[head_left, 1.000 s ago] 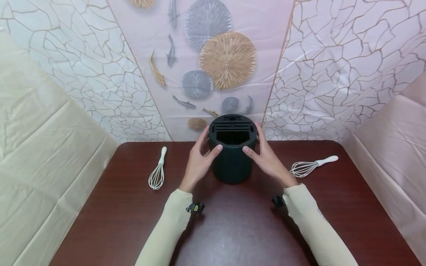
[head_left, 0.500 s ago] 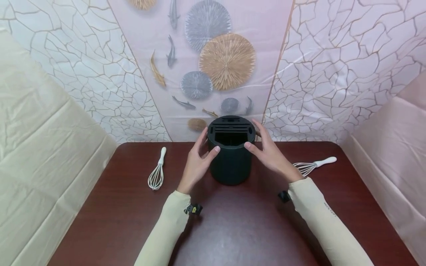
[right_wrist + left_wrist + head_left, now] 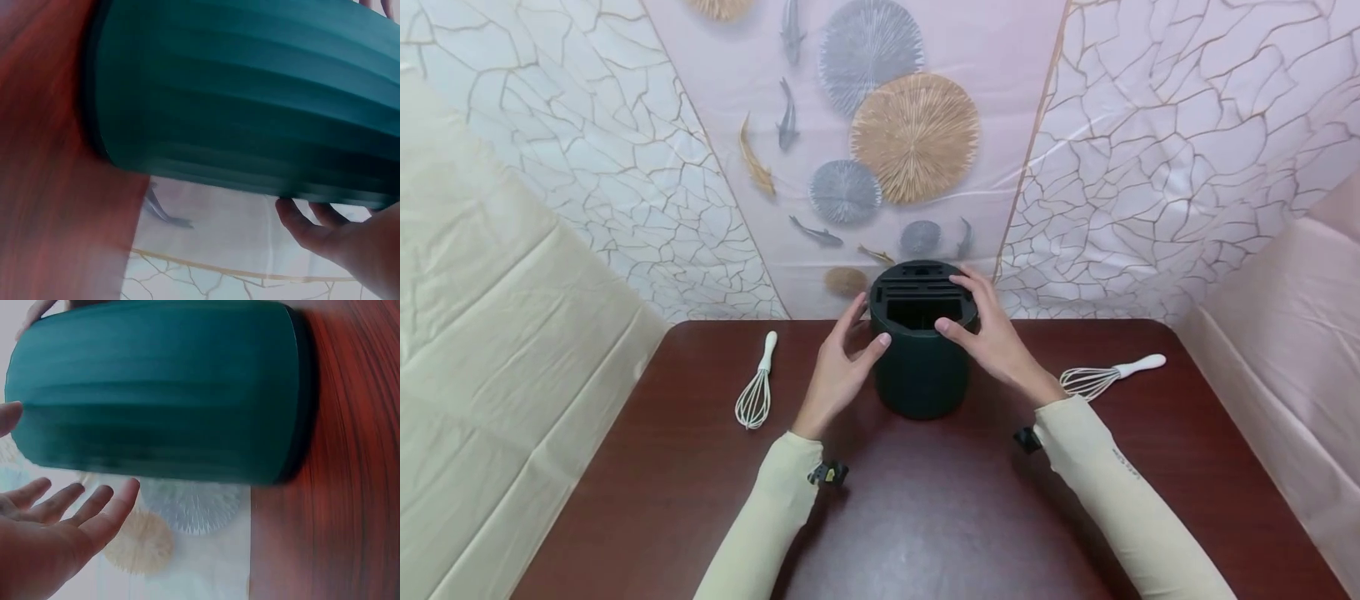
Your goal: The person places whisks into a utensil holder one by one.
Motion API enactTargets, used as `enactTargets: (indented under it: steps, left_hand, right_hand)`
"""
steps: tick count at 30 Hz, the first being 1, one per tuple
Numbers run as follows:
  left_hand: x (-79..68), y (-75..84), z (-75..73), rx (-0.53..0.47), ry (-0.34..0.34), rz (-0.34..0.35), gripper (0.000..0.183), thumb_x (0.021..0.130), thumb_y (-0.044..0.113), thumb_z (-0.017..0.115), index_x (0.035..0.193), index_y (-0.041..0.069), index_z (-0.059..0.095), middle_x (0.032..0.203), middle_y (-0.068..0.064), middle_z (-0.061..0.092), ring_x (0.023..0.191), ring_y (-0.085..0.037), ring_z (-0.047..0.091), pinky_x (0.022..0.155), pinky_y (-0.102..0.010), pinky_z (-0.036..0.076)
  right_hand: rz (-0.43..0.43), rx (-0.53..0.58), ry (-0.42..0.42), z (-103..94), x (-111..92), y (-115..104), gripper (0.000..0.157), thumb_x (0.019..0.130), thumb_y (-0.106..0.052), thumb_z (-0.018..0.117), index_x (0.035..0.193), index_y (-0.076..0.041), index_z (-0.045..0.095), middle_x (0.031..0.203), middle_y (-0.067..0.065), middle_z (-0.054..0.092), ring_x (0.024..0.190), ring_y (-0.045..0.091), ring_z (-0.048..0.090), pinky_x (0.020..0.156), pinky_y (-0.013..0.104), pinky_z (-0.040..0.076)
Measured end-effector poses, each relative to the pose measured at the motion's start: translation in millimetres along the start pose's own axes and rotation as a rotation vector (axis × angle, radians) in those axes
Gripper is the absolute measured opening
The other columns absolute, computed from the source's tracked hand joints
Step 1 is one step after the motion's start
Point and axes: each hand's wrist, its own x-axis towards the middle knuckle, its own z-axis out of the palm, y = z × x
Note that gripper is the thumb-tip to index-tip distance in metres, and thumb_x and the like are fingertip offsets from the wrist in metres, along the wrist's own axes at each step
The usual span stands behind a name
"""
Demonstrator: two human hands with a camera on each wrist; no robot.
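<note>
A dark green, round utensil holder [image 3: 922, 379] stands upright near the table's back edge, its black top showing slots and one large opening. My left hand [image 3: 841, 371] is at its left side, fingers spread; in the left wrist view, the fingers [image 3: 94, 509] stand apart from the ribbed wall, with the thumb [image 3: 9, 417] close to the rim end. My right hand [image 3: 992, 337] reaches over the right side of the rim, thumb above the front of the opening and index finger over the slotted top. In the right wrist view, fingertips [image 3: 289, 206] meet the wall's edge; firm contact is unclear.
One white whisk [image 3: 756, 387] lies on the left of the brown table [image 3: 917, 517], and another whisk [image 3: 1108, 375] lies right, partly behind my right forearm. A patterned cloth [image 3: 917, 225] hangs directly behind the holder.
My right hand has shifted inward, from beside the holder to over its rim. My left hand has drawn slightly away from the wall. The holder stays in about the same place.
</note>
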Motion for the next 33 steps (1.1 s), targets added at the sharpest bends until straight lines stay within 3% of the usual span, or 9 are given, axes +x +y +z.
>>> enactTargets:
  steps: [4, 9, 15, 19, 25, 29, 33]
  left_hand:
    - [1.1, -1.6, -16.3, 0.057, 0.023, 0.021, 0.058, 0.103, 0.029, 0.072, 0.156, 0.020, 0.051, 0.152, -0.004, 0.057, 0.135, -0.030, 0.059, 0.102, -0.050, 0.056]
    - [-1.7, 0.6, -50.0, 0.163, 0.032, 0.025, 0.044, 0.102, 0.025, 0.073, 0.144, 0.017, 0.062, 0.137, -0.004, 0.067, 0.124, -0.029, 0.066, 0.097, -0.051, 0.057]
    - [-12.3, 1.7, -95.8, 0.320, 0.051, -0.003, 0.042, 0.101, 0.027, 0.073, 0.140, 0.014, 0.064, 0.134, -0.008, 0.069, 0.122, -0.030, 0.067, 0.098, -0.051, 0.055]
    - [-20.6, -9.2, -124.8, 0.480, 0.056, -0.083, 0.047, 0.102, 0.035, 0.071, 0.142, 0.014, 0.062, 0.135, -0.013, 0.068, 0.125, -0.034, 0.065, 0.101, -0.055, 0.051]
    - [-30.8, -37.7, -157.9, 0.704, -0.005, -0.290, 0.058, 0.105, 0.048, 0.061, 0.151, 0.013, 0.054, 0.142, -0.019, 0.064, 0.130, -0.044, 0.060, 0.099, -0.066, 0.047]
    - [-31.6, -54.9, -169.9, 0.754, -0.040, -0.382, 0.056, 0.107, 0.045, 0.058, 0.152, 0.012, 0.053, 0.140, -0.020, 0.065, 0.126, -0.047, 0.061, 0.094, -0.067, 0.047]
    - [-29.9, -69.4, -171.9, 0.781, -0.081, -0.452, 0.061, 0.105, 0.052, 0.059, 0.148, 0.008, 0.056, 0.131, -0.019, 0.069, 0.114, -0.044, 0.066, 0.086, -0.061, 0.051]
  right_hand:
    - [-0.052, 0.061, 0.053, 4.0, 0, 2, 0.080, 0.097, -0.058, 0.070, 0.161, -0.017, 0.042, 0.174, 0.001, 0.021, 0.160, 0.027, 0.019, 0.123, 0.067, 0.021]
    - [-0.077, 0.070, 0.069, 6.9, 1, 2, 0.083, 0.096, -0.062, 0.070, 0.160, -0.017, 0.043, 0.174, -0.002, 0.023, 0.160, 0.026, 0.019, 0.123, 0.067, 0.020]
    - [-0.071, 0.072, 0.050, 10.6, -2, 2, 0.087, 0.095, -0.066, 0.068, 0.162, -0.018, 0.040, 0.174, 0.001, 0.021, 0.161, 0.027, 0.017, 0.122, 0.070, 0.019]
    - [-0.060, 0.058, 0.045, 12.3, -3, 3, 0.089, 0.094, -0.068, 0.067, 0.162, -0.018, 0.039, 0.175, 0.000, 0.020, 0.161, 0.027, 0.015, 0.122, 0.070, 0.018]
    - [-0.052, 0.051, 0.043, 11.8, -4, 4, 0.089, 0.094, -0.070, 0.066, 0.162, -0.019, 0.039, 0.175, 0.001, 0.019, 0.161, 0.026, 0.015, 0.122, 0.070, 0.018]
    - [-0.052, 0.054, 0.046, 10.4, -4, 7, 0.089, 0.095, -0.067, 0.067, 0.163, -0.019, 0.038, 0.175, 0.003, 0.019, 0.161, 0.028, 0.016, 0.122, 0.070, 0.019]
    - [-0.054, 0.058, 0.057, 8.3, -3, 8, 0.089, 0.095, -0.067, 0.068, 0.163, -0.018, 0.038, 0.175, 0.003, 0.020, 0.161, 0.028, 0.016, 0.122, 0.070, 0.019]
